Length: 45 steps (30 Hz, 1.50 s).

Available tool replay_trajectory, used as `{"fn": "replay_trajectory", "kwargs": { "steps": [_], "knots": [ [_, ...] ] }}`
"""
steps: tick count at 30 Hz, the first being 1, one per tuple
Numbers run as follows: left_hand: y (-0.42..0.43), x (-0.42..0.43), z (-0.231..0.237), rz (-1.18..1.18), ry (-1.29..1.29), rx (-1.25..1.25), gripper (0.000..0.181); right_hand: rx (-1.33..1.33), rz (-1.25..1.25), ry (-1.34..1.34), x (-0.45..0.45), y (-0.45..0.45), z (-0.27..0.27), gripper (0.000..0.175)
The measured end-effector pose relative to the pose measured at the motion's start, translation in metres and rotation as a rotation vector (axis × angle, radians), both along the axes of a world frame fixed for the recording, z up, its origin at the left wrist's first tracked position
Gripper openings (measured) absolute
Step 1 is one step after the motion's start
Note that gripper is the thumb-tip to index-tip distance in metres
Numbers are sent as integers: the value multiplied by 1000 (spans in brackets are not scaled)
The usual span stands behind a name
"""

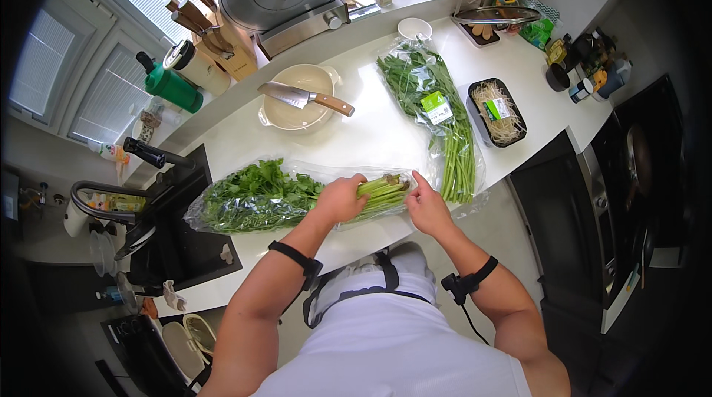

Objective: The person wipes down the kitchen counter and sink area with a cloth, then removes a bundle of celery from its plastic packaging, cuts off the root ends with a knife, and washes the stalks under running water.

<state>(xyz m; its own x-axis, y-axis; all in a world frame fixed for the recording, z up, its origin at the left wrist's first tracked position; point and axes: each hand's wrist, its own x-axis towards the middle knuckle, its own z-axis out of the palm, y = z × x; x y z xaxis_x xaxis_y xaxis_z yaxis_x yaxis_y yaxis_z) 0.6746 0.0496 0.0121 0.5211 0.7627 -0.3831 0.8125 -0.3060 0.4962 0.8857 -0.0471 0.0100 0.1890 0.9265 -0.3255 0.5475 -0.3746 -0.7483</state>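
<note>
A clear plastic bag (222, 219) with leafy green celery (261, 185) lies along the front of the white counter, its leaves to the left and cut stalk ends (395, 181) to the right. My left hand (342, 199) is closed around the bagged stalks, thumb on the near side. My right hand (428, 210) is at the bag's right end, index finger stretched out and the other fingers curled. Whether it pinches the film there is unclear. Just beyond it lies a second bag of long-stemmed greens (459, 163) with a green and white label (436, 107).
Behind the celery, a kitchen knife (308, 98) rests across a cream two-handled pot (295, 121). A black tray of bean sprouts (497, 112) and a white bowl (415, 28) stand farther back. The black sink (183, 241) is at left; a knife block (233, 52) stands on the sill.
</note>
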Motion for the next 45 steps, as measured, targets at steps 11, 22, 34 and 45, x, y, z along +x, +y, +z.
{"fn": "replay_trajectory", "kwargs": {
  "steps": [11, 22, 34, 45],
  "knots": [
    [12, 13, -41, 5, -92, -3, 42, 11, -71, 125, 4, 0, -13, 57],
    [12, 15, -53, -115, -38, -9, 44, -2, -70, 61, 5, 5, -22, 61],
    [11, 16, -46, -159, 10, 12, 39, -49, -83, 103, 7, 4, -16, 57],
    [4, 10, -45, -97, -156, -7, 29, -26, -83, 113, 8, 5, -15, 60]
  ]
}}
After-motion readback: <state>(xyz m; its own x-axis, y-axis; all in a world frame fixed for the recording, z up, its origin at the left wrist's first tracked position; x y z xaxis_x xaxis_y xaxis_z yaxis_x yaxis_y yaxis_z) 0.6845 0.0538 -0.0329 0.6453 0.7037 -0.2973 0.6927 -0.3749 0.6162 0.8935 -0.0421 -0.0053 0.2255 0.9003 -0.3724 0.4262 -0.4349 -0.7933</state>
